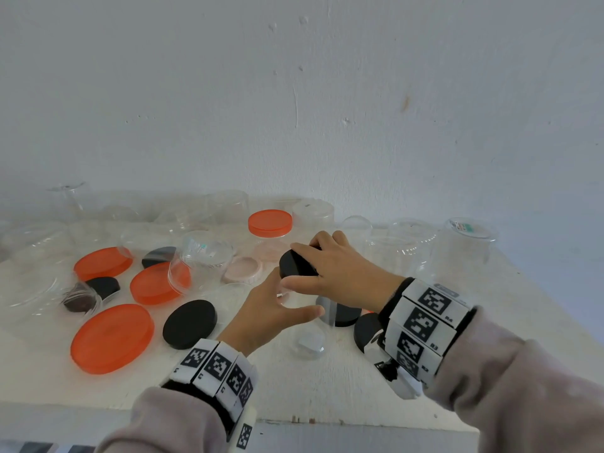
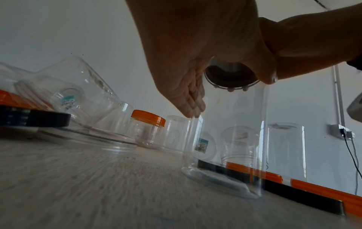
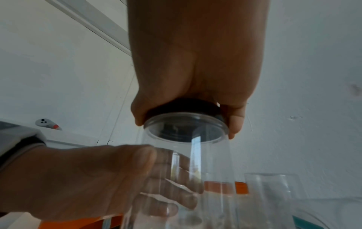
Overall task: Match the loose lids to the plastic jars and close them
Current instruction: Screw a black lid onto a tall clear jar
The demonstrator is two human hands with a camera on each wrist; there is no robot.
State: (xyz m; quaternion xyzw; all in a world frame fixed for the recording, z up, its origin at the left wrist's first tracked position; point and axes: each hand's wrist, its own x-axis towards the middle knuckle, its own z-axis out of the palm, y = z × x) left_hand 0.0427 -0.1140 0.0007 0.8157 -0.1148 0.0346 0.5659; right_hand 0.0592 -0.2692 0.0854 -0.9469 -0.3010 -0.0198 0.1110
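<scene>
A tall clear plastic jar (image 1: 307, 338) stands on the white table (image 1: 327, 387), slightly tilted. My left hand (image 1: 289, 300) grips its wall from the left, thumb in front and fingers behind. My right hand (image 1: 304, 264) comes from above and grips a black round lid (image 1: 292, 264) that sits over the jar's mouth. In the left wrist view the lid (image 2: 229, 75) shows from below through the jar (image 2: 225, 139). In the right wrist view my fingers curl round the lid (image 3: 184, 108) atop the jar (image 3: 186, 155). Whether the lid is threaded on is not visible.
Loose orange lids (image 1: 112, 338) and black lids (image 1: 189, 323) lie to the left, with a pink lid (image 1: 243, 268). A closed jar with an orange lid (image 1: 270, 223) stands behind. Upturned clear jars (image 1: 461, 253) line the wall. More black lids (image 1: 343, 313) lie under my right wrist.
</scene>
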